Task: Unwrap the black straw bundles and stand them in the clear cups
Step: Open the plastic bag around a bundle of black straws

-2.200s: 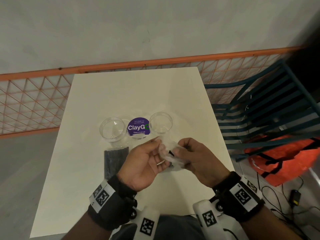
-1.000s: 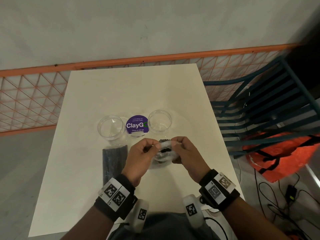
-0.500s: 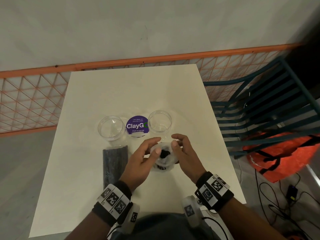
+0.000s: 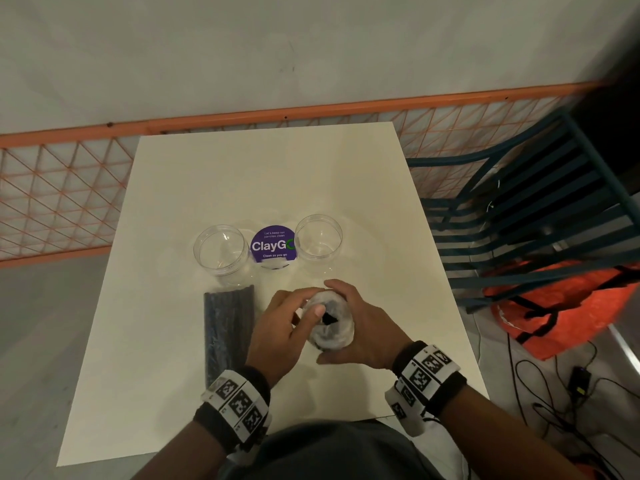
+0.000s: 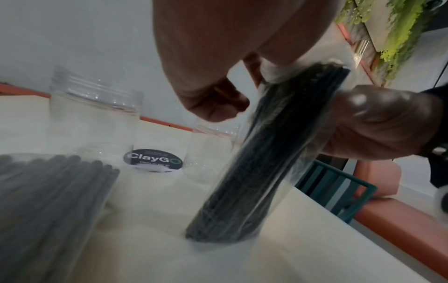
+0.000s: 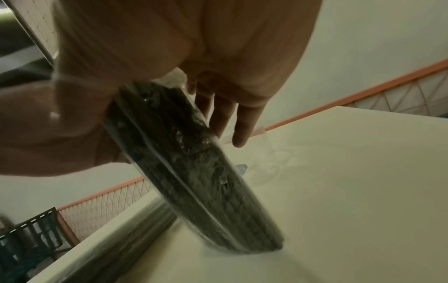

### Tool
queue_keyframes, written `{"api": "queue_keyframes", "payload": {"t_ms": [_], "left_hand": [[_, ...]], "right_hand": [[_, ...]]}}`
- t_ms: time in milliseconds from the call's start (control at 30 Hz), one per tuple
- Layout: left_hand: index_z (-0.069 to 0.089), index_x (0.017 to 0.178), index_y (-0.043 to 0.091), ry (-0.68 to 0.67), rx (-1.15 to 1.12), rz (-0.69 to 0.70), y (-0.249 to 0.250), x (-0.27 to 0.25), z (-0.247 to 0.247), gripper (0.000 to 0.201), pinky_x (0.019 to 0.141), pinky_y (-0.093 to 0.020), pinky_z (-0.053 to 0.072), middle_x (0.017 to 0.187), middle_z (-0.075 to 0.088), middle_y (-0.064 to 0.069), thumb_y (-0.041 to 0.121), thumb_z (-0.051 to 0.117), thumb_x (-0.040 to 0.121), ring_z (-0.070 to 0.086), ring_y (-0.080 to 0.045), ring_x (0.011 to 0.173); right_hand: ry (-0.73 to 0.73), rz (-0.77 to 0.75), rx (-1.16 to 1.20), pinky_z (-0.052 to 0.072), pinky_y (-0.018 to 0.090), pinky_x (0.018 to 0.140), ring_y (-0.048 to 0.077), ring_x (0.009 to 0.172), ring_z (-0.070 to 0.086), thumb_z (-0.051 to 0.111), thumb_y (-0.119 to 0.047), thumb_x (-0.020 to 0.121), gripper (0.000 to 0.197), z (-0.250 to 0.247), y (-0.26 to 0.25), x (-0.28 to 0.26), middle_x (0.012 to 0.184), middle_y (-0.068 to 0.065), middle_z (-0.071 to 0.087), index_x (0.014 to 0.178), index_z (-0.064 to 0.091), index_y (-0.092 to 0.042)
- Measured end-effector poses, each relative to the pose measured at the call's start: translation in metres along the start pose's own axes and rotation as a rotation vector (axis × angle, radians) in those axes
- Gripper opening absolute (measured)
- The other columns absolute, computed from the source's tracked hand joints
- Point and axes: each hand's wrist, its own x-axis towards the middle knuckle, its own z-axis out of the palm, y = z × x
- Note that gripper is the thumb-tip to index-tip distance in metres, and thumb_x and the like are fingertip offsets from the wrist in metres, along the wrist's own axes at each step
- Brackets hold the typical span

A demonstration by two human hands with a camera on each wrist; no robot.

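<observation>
Near the table's front edge, the plastic-wrapped bundle of black straws (image 4: 330,322) stands upright, its base on the matte cream table (image 4: 263,174). Right hand (image 4: 367,336) wraps round it; left hand (image 4: 277,327) pinches the crinkly wrap on top. Two clear round cups (image 4: 221,251) behind it, orange mesh railing (image 4: 62,188) beyond.

Pale grey wall (image 4: 311,46) across top of frame. Orange mesh railing (image 4: 62,192) running left to right below it. Cream square table (image 4: 263,181) at centre. Dark teal slatted chair (image 4: 540,216) at right; orange bag (image 4: 568,306) under it. Cables (image 4: 554,386) on grey floor, lower right. Dim light.
</observation>
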Motion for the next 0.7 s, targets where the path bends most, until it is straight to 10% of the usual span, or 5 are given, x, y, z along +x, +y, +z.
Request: {"api": "queue_keyframes", "payload": {"t_ms": [200,367,467,600,700], "left_hand": [[0.050,0.131,0.042,-0.029,-0.275,-0.067,0.010,0.006,0.003,0.059,0.094,-0.022,0.051,0.129,0.059,0.015,0.071,0.058,0.080,0.059,-0.004,0.114],[0.052,0.122,0.054,-0.173,-0.265,0.100,0.003,0.014,0.010,0.069,0.094,-0.009,0.044,0.120,0.061,0.035,0.055,0.084,0.060,0.058,0.007,0.114],[0.060,0.121,0.026,-0.054,0.014,0.146,-0.016,0.009,0.022,0.063,0.096,-0.025,0.044,0.118,0.063,0.015,0.075,0.058,0.080,0.051,0.004,0.108],[0.050,0.140,0.015,-0.130,0.241,0.061,-0.032,0.002,0.031,0.079,0.103,-0.034,0.036,0.137,0.056,-0.007,0.073,0.035,0.089,0.046,-0.020,0.123],[0.040,0.146,0.012,-0.149,0.375,0.087,-0.043,0.001,0.035,0.068,0.107,-0.037,0.035,0.141,0.054,-0.012,0.055,0.036,0.092,0.048,-0.028,0.127]], "right_hand": [[0.131,0.027,0.122,0.052,0.041,0.096,0.007,0.109,0.063,0.088,-0.042,0.063,0.079,0.003,0.006,0.014,0.118,-0.009,0.062,0.127,0.048,-0.023],[0.007,0.097,0.253,0.049,0.010,0.081,-0.016,0.081,0.061,0.067,0.001,0.084,0.023,0.005,-0.006,0.021,0.096,0.004,0.062,0.102,0.060,-0.011],[-0.008,0.139,0.148,0.045,0.034,0.103,0.013,0.111,0.057,0.066,-0.035,0.079,0.058,0.015,-0.003,0.023,0.123,0.018,0.060,0.122,0.057,0.002],[-0.121,0.245,0.033,0.024,0.037,0.118,0.035,0.136,0.039,0.064,-0.006,0.090,0.055,0.018,0.003,0.030,0.145,0.023,0.042,0.138,0.040,0.004],[-0.112,0.307,0.073,0.030,0.035,0.113,0.039,0.135,0.040,0.064,0.003,0.088,0.053,0.020,0.010,0.032,0.142,0.028,0.044,0.136,0.041,0.008]]}}
